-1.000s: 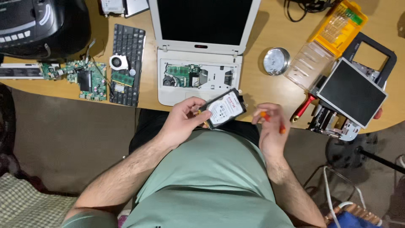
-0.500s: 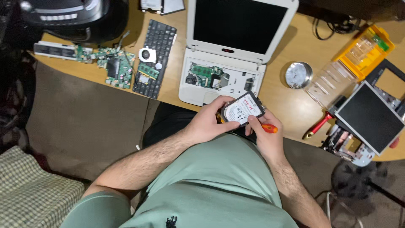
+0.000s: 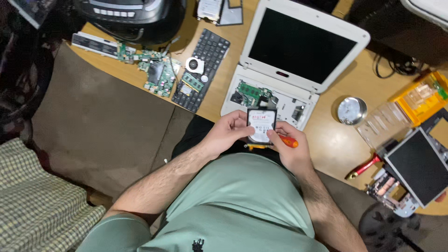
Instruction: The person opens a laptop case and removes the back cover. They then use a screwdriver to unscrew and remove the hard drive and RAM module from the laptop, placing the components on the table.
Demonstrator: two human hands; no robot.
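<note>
Just off the desk's near edge, over the person's lap, both hands meet on a small hard drive, label side up, roughly upright in view. Left hand wraps the drive from 9 o'clock, fingers curled over its left edge and top corner, thumb at the lower left. Right hand sits at 4 o'clock of the drive, closed around an orange-handled screwdriver; handle end pokes out between thumb and fingers, tip hidden, can't tell where it lands. Right fingertips touch the drive's lower right corner.

At 12 o'clock of the drive, just beside it, an opened white laptop sits on the wooden desk, palm rest removed, green circuit board showing in the base, screen dark. At 10 o'clock, a loose black keyboard with a small round fan and a memory stick on it. Farther at 10 o'clock, bare green circuit boards and a long grey battery bar, a black radio behind them. At 3 o'clock, well apart, a round metal tin; past it a yellow parts box. At 4 o'clock, red-handled pliers near a second dark screen panel at the desk edge. Green shirt fills the bottom centre.
</note>
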